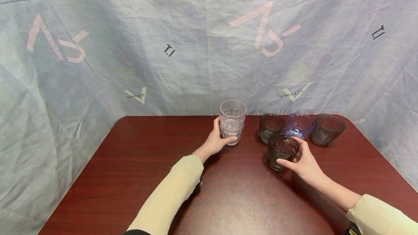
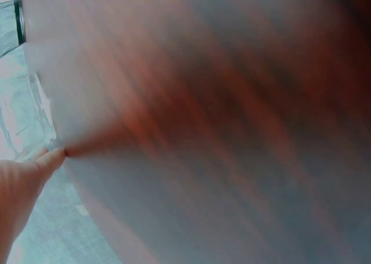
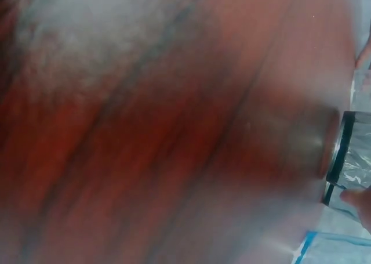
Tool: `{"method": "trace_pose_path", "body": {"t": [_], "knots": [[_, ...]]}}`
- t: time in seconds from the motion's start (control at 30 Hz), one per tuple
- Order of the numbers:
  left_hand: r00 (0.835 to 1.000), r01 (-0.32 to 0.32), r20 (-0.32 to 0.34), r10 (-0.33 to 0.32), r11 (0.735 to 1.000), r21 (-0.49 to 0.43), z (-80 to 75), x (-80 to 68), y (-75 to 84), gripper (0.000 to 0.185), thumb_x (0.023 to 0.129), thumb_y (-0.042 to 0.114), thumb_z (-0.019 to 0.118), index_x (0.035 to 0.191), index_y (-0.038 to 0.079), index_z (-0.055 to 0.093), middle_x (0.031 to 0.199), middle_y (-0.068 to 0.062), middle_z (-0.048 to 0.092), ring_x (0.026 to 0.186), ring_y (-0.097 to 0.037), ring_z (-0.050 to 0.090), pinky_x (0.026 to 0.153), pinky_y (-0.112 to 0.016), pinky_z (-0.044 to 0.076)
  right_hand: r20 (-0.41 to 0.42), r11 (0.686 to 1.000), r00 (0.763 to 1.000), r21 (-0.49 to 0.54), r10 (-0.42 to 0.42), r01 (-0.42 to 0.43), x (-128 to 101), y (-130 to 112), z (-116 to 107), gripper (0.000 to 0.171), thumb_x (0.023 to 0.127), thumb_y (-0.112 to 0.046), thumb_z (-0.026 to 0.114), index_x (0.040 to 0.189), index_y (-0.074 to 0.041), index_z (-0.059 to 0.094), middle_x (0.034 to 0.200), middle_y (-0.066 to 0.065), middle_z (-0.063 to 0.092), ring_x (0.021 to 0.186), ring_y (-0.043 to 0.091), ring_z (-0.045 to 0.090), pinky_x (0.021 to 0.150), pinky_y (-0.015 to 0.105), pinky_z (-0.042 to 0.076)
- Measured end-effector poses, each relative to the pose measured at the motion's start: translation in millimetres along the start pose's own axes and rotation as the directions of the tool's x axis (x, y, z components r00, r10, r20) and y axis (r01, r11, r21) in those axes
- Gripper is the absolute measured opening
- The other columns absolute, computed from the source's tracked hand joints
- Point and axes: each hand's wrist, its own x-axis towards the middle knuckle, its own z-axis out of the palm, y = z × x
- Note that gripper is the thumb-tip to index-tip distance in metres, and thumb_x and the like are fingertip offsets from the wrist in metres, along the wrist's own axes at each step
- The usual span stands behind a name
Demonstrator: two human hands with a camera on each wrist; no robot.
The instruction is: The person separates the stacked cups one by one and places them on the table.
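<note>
At table (image 1: 137, 148); glass stack (image 1: 233, 123): long axis vertical; dark glass (image 1: 282, 149): mouth up

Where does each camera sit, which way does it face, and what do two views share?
Head: on the head, facing forward and down at the reddish-brown table and fabric backdrop; left hand, right hand and pale sleeves show.
Left wrist: on that wrist, mostly facing the table; part of the left hand shows.
Right wrist: on that wrist, also mostly facing the table; some of the right hand shows.
Shared: head and right wrist both show the dark glass the right hand grips.
</note>
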Motion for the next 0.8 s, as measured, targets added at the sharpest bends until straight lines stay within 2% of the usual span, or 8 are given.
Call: {"method": "trace_pose_path", "body": {"t": [0.23,0.4,0.6,0.7,0.8], "knots": [[1.000,0.006,-0.002,-0.006,1.000,0.004,-0.7,0.9,-0.7,0.092,0.083,0.017,0.080,0.147,0.016,0.013,0.143,-0.019,0.042,0.131,-0.028,0.043,0.106,-0.042,0.034,0.000,0.997,0.998,0.037,-0.064,0.064,2.6,4.2,6.2,0.082,0.076,0.013,0.076,0.137,0.004,0.022,0.128,0.016,0.046,0.107,-0.001,0.056,0.079,0.013,0.048],[1.000,0.010,0.000,-0.010,1.000,-0.007,-1.0,0.8,-1.6,0.092,0.084,0.017,0.079,0.147,0.016,0.013,0.143,-0.019,0.041,0.131,-0.028,0.042,0.106,-0.042,0.034,0.016,0.998,0.998,0.025,-0.065,0.065,2.2,4.3,8.2,0.083,0.076,0.012,0.076,0.138,0.005,0.020,0.131,0.027,0.044,0.108,-0.003,0.054,0.082,0.011,0.045],[1.000,0.013,0.000,-0.013,1.000,-0.005,-1.3,-0.3,0.1,0.091,0.084,0.018,0.079,0.147,0.017,0.013,0.143,-0.018,0.041,0.131,-0.028,0.042,0.106,-0.042,0.034,0.019,0.997,0.998,-0.051,-0.058,0.059,2.4,0.0,0.6,0.091,0.080,0.006,0.076,0.145,0.005,0.013,0.140,0.031,0.036,0.121,-0.006,0.038,0.091,0.006,0.033],[1.000,0.008,-0.002,-0.008,1.000,0.000,-1.1,-0.7,1.5,0.091,0.084,0.018,0.079,0.147,0.016,0.013,0.143,-0.019,0.042,0.130,-0.028,0.043,0.106,-0.042,0.034,-0.020,0.990,0.994,-0.100,-0.103,0.101,4.5,-5.9,-5.3,0.094,0.079,0.007,0.075,0.149,0.001,0.013,0.144,0.026,0.034,0.128,-0.005,0.031,0.093,0.005,0.028],[1.000,0.007,-0.001,-0.007,1.000,0.001,-1.1,-0.6,2.3,0.091,0.084,0.018,0.079,0.147,0.015,0.013,0.142,-0.019,0.042,0.130,-0.028,0.043,0.106,-0.042,0.035,-0.039,0.980,0.984,-0.109,-0.171,0.166,9.0,-15.0,-10.4,0.096,0.077,0.012,0.075,0.151,-0.005,0.015,0.146,0.011,0.035,0.131,-0.001,0.031,0.097,0.007,0.027]]}}
